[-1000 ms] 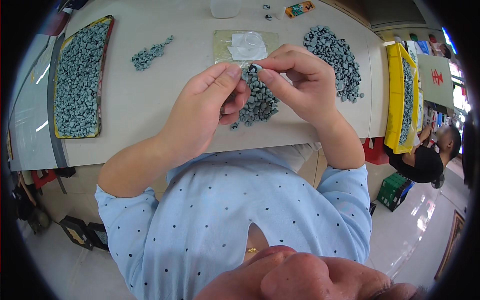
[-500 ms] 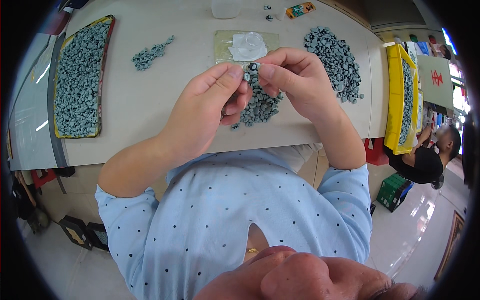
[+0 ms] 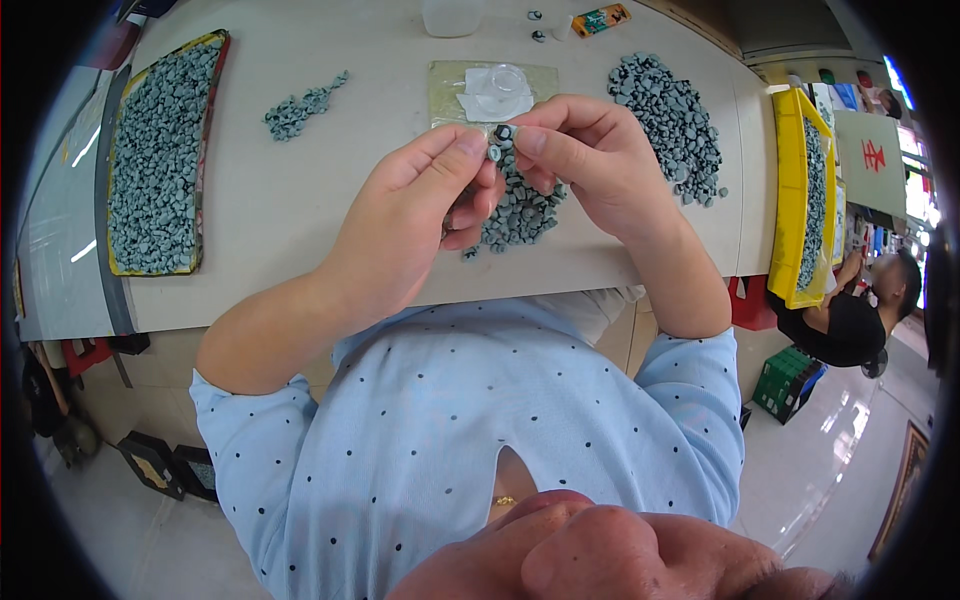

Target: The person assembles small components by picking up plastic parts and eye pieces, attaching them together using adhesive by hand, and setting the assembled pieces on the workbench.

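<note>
Fingertips [image 3: 470,150] hide most of small grey part [image 3: 502,135]

Over the last second both hands [image 3: 500,190] rose slightly, bringing the small grey piece [image 3: 502,133] above the pile [image 3: 520,205].

Small orange-green packet [image 3: 601,19] at table's far edge; white sign [image 3: 873,160] right.

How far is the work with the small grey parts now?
Looks done: a small row of grey parts set apart on the table. In hand: left hand and right hand pinch one small part. Left: two loose heaps and full trays.
</note>
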Demonstrator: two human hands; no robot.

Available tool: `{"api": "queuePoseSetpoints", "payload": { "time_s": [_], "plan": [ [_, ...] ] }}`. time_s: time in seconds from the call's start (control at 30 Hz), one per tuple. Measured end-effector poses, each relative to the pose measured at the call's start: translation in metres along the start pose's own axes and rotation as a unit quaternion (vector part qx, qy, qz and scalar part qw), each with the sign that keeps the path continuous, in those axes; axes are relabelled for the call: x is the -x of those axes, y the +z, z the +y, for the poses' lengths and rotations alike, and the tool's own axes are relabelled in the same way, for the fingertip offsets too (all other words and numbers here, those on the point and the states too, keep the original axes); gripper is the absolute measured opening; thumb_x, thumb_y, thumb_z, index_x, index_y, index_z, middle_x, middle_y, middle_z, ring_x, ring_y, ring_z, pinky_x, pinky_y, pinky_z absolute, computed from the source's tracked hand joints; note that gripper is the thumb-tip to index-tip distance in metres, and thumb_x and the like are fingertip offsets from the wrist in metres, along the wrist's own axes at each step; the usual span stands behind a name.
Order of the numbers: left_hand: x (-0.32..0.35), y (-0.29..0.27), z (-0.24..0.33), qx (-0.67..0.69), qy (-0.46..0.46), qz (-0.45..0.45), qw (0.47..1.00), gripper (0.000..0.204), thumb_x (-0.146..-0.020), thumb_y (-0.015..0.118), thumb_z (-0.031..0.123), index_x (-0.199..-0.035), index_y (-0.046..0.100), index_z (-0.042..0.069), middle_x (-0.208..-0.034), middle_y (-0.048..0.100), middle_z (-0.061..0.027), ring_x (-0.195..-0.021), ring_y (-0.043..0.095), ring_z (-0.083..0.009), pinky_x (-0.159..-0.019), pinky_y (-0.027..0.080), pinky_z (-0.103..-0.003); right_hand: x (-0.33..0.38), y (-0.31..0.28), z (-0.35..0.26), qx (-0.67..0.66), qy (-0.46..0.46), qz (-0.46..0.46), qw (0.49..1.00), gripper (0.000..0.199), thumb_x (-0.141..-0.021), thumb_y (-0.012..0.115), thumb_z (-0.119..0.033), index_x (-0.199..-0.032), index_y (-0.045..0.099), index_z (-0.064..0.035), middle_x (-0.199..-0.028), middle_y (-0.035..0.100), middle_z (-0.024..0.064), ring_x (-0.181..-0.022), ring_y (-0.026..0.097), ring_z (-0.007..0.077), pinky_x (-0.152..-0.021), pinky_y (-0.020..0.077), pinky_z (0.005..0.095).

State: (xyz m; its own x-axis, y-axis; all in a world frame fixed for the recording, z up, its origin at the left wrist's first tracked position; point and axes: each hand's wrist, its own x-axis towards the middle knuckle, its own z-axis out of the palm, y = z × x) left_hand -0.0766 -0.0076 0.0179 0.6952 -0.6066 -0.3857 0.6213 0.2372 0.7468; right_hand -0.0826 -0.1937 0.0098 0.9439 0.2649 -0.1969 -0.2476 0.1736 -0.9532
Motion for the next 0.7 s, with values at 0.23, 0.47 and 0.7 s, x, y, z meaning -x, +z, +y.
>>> {"api": "queuePoseSetpoints", "payload": {
  "time_s": [0.23,0.47,0.7],
  "plan": [
    [0.0000,0.0006,0.0001,0.001,-0.007,0.007,1.000,0.025,-0.096,0.039,0.028,-0.080,0.043,0.009,-0.068,0.045,0.0001,-0.060,0.036,-0.0079,-0.052,0.029,-0.023,0.0002,-0.0006,0.0002,0.008,-0.005,0.013,1.000,0.014,-0.084,0.062,-0.012,-0.091,0.063,0.0000,-0.075,0.059,0.0030,-0.062,0.052,0.0096,-0.056,0.0413,0.0226],
    [0.0000,0.0011,0.0006,0.003,-0.016,0.011,1.000,0.024,-0.096,0.040,0.026,-0.080,0.043,0.009,-0.067,0.044,0.0001,-0.060,0.036,-0.0077,-0.053,0.029,-0.023,-0.0006,-0.0007,0.0006,0.013,-0.006,0.020,1.000,0.014,-0.084,0.061,-0.012,-0.092,0.063,0.0002,-0.074,0.059,0.0033,-0.062,0.052,0.0100,-0.056,0.0413,0.0229],
    [-0.0003,-0.0006,-0.0009,0.003,-0.015,0.009,1.000,0.023,-0.095,0.040,0.026,-0.080,0.043,0.009,-0.068,0.045,-0.0005,-0.060,0.036,-0.0078,-0.052,0.030,-0.023,-0.0007,-0.0016,0.0008,0.013,-0.009,0.021,1.000,0.014,-0.085,0.061,-0.011,-0.092,0.063,0.0006,-0.074,0.060,0.0034,-0.062,0.052,0.0098,-0.056,0.0408,0.0226]
  ]
}}
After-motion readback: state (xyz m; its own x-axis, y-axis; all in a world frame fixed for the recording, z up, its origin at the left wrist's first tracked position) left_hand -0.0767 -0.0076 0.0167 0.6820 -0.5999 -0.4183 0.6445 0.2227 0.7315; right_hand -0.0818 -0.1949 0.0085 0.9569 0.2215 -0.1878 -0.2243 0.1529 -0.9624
